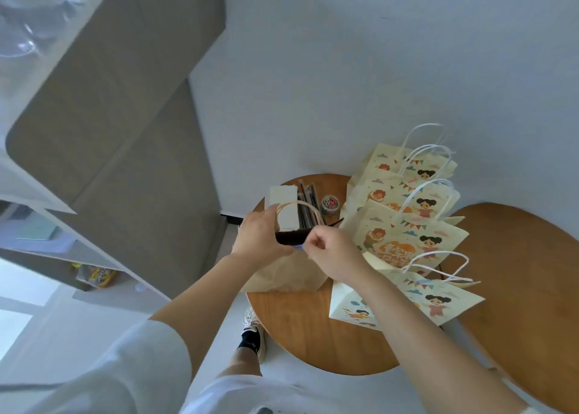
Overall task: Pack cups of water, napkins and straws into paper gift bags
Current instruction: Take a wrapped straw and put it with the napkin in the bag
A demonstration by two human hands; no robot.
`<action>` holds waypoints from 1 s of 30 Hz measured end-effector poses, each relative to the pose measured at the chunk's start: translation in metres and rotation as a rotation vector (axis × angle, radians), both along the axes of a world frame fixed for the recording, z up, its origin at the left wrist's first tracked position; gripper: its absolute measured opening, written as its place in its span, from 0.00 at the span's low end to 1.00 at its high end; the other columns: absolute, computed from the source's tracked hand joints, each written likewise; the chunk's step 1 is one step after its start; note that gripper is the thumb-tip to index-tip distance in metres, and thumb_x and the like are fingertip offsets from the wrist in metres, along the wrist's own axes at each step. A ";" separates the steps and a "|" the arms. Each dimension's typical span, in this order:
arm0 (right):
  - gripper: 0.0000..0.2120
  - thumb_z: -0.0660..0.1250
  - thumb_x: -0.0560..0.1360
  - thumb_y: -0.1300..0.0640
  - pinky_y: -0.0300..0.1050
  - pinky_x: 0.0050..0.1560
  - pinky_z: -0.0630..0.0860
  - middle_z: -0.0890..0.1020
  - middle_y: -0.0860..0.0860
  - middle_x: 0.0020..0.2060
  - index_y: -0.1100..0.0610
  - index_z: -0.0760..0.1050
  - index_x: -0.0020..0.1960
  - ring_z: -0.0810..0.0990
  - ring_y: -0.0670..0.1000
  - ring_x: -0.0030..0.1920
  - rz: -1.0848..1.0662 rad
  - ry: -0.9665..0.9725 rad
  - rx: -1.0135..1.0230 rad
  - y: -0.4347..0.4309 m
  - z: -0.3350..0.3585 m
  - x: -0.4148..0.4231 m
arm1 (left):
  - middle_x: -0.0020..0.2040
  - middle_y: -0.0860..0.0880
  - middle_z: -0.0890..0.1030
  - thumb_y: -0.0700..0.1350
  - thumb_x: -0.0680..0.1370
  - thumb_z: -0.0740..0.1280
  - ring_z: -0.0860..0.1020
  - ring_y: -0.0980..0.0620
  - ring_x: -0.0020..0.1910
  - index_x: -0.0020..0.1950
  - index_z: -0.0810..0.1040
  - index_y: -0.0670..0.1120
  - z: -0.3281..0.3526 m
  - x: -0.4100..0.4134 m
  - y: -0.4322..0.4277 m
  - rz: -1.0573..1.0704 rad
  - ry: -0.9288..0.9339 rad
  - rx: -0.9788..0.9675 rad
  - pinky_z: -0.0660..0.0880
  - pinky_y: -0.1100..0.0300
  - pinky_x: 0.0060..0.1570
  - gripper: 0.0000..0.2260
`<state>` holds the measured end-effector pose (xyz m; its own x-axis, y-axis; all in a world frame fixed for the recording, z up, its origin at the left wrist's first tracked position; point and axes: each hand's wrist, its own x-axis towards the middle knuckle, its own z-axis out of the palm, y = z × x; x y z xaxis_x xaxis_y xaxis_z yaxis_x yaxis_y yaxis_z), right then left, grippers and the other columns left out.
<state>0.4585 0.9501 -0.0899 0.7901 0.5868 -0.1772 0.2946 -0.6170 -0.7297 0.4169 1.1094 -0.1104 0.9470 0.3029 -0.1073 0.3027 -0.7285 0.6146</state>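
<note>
Nearest, below both hands: a round wooden surface (300, 329) carrying one brown paper bag (282, 277), upright, dark mouth open upward. Gripped at the left side of that mouth by the left hand (260, 236), fingers curled round the rim. Pinched in the right hand (330, 252), fingers curled tight, right at the rim: a small blue thing (299, 247), too small to name. Hands close together, nearly touching, both at the bag's mouth.

Just beyond the fingertips, framed by the bag's twine handle (300, 205): one white napkin stack (283, 206) and, beside it on the right-hand side, one bundle of thin dark straws (308, 199), long axes running straight away from the hands. Already inside the bag or standing behind it: cannot tell. Napkins nearer the left hand, straws roughly between the two; probably a short forward reach for either.

A little farther, ahead of the right hand: one small jar of coloured paper clips (329, 203).

Out to the right of the right hand: four printed gift bags (407, 241) with white handles, fanned in a row, the nearest partly under the right forearm. Past those, a second wooden surface (517, 272).

No cup of water made out anywhere.
</note>
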 end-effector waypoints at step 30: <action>0.11 0.55 0.79 0.62 0.53 0.45 0.76 0.75 0.55 0.56 0.61 0.74 0.56 0.78 0.59 0.46 0.385 -0.488 -0.412 0.035 -0.011 0.033 | 0.47 0.50 0.83 0.44 0.79 0.61 0.77 0.47 0.55 0.47 0.81 0.49 -0.024 0.016 0.006 -0.003 0.170 0.026 0.53 0.54 0.73 0.08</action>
